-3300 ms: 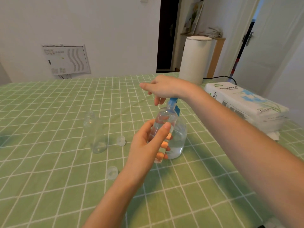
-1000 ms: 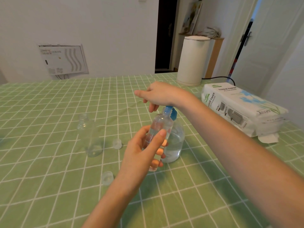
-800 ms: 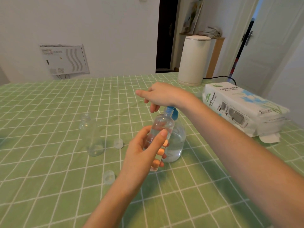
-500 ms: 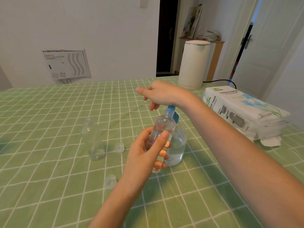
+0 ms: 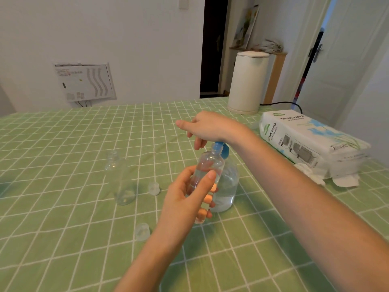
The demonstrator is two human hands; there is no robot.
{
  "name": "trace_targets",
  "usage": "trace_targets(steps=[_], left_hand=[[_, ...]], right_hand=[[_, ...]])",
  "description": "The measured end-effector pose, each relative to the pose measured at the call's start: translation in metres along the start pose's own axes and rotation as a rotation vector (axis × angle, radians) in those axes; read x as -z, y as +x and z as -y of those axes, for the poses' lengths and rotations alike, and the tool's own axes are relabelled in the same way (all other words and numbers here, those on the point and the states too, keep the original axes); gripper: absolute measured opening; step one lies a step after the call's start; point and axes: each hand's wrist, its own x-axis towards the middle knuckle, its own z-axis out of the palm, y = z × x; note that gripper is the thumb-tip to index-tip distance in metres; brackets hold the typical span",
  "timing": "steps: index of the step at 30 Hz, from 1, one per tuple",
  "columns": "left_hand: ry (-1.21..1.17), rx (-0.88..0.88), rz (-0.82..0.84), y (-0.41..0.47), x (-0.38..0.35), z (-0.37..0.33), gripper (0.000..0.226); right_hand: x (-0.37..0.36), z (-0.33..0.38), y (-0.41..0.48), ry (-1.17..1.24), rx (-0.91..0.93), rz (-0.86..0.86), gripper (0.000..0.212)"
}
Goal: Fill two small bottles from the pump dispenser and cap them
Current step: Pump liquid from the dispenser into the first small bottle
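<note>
My left hand grips a small clear bottle, holding it tilted with its mouth under the blue nozzle of the pump dispenser. The dispenser is a clear bottle, partly filled with clear liquid, standing on the green checked tablecloth. My right hand rests palm down on the blue pump head, fingers loosely spread. A second small clear bottle stands uncapped to the left. Two clear caps lie on the cloth: one cap beside the bottles, another cap nearer to me.
A pack of tissue paper lies at the right with loose tissues beside it. A cream kettle with a black cord stands at the far right edge of the table.
The view has tilted up slightly. My right hand stays on the pump head and my left hand keeps the small bottle under the nozzle; the hands have barely shifted.
</note>
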Motion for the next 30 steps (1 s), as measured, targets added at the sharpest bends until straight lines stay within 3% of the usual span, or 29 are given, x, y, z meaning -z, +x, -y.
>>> trace_targets(steps=[8,15,30], left_hand=[[-0.024,-0.015,0.017,0.001,-0.002,-0.005,0.042],[-0.019,-0.008,0.014,0.002,-0.001,-0.004,0.030],[-0.013,0.006,0.013,0.001,0.001,0.000,0.045]], right_hand=[[0.011,0.003,0.001,0.014,0.029,-0.086,0.061],[0.011,0.003,0.002,0.030,0.011,-0.059,0.061],[0.001,-0.003,0.002,0.046,0.010,-0.039,0.063]])
